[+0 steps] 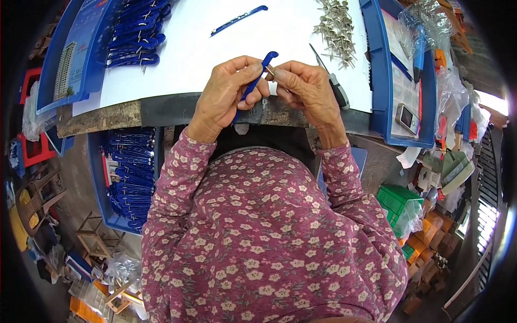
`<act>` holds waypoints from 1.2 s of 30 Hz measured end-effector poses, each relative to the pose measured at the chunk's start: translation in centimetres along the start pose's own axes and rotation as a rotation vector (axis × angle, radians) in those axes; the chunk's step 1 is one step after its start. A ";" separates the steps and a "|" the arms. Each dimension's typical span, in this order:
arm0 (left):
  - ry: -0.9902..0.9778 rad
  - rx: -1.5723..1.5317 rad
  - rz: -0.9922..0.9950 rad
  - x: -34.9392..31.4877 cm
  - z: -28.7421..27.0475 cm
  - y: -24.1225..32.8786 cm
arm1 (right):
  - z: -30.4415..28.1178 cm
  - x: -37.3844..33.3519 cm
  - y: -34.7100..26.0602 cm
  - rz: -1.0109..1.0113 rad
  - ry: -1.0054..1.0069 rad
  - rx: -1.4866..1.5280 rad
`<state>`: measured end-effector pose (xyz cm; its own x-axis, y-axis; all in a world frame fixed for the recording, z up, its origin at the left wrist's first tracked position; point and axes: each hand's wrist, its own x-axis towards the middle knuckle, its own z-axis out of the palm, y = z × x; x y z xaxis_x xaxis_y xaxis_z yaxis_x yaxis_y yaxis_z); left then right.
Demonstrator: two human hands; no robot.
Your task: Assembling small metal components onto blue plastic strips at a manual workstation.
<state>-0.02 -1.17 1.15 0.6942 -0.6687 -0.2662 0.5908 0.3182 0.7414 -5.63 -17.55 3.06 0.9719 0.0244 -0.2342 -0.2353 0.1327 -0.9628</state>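
Note:
My left hand [219,96] is closed round a slim blue plastic strip [272,56] with a curved end, held tilted above the table's near edge. Between my right thumb and fingers is a small metal pin, whose shaft [269,70] meets the strip near its curved end; my right hand [311,90] is closed on it. Whether the pin sits in the strip cannot be made out. Beyond my hands, a similar blue strip [239,20] with metal bits lies on the white sheet. Several loose metal pins [336,35] are heaped to the right.
A tool with a grey-black handle [338,91] lies beside my right hand. Blue strips [137,35] are piled at left, near a blue tray [94,81]. Another blue tray [379,107] at right holds a phone [407,118]. Below the table, a blue bin [98,177] contains more strips.

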 end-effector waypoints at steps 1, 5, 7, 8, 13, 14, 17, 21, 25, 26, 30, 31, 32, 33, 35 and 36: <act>0.014 0.043 0.010 0.0 0.1 0.0 | -0.1 0.0 0.2 -0.012 -0.005 -0.002; -0.009 0.176 0.112 -0.2 0.3 -0.2 | -0.2 -0.3 0.0 0.002 -0.009 -0.034; 0.014 0.352 0.121 -0.4 0.5 -0.2 | -0.3 -0.4 0.0 0.005 -0.016 -0.027; 0.015 0.351 0.121 -0.5 0.6 -0.2 | -0.3 -0.5 0.0 0.007 -0.027 -0.020; 0.050 0.462 0.177 -0.7 1.0 -0.6 | 0.0 -0.9 0.1 -0.011 -0.010 -0.045; 0.051 0.461 0.177 -0.8 1.1 -0.6 | 0.1 -0.9 0.1 -0.031 -0.009 -0.057; 0.056 0.499 0.206 -1.0 1.3 -0.5 | 0.4 -1.3 -0.1 -0.042 0.026 -0.098; 0.082 0.487 0.205 -1.2 1.4 -0.6 | 0.9 -1.3 -0.3 -0.079 0.049 -0.131; 0.143 0.618 0.277 -1.3 1.3 -0.8 | 1.0 -1.3 0.3 -0.120 0.066 -0.236; 0.143 0.616 0.277 -1.3 1.2 -0.9 | 1.0 -1.2 0.4 -0.146 0.073 -0.306; 0.168 0.715 0.356 -1.2 1.1 -1.2 | 0.8 -1.3 0.6 -0.139 0.059 -0.358; 0.187 0.735 0.373 -1.2 1.1 -1.2 | 0.7 -1.2 1.0 -0.184 0.066 -0.403; 0.187 0.734 0.372 -1.2 1.0 -1.3 | 0.8 -1.1 1.3 -0.230 0.073 -0.449; 0.188 0.751 0.390 -1.2 1.0 -1.4 | 0.9 -1.1 1.3 -0.229 0.073 -0.449; 0.188 0.768 0.407 -1.3 0.9 -1.3 | 1.3 -1.1 1.4 -0.325 0.126 -0.524; 0.171 0.801 0.345 -1.4 0.8 -1.0 | 1.2 -1.1 1.5 -0.324 0.126 -0.524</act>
<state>-1.89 -1.10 1.28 0.8701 -0.4928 0.0108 -0.0831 -0.1251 0.9887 -7.03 -16.20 2.06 0.9936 -0.0573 0.0969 0.0670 -0.3903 -0.9183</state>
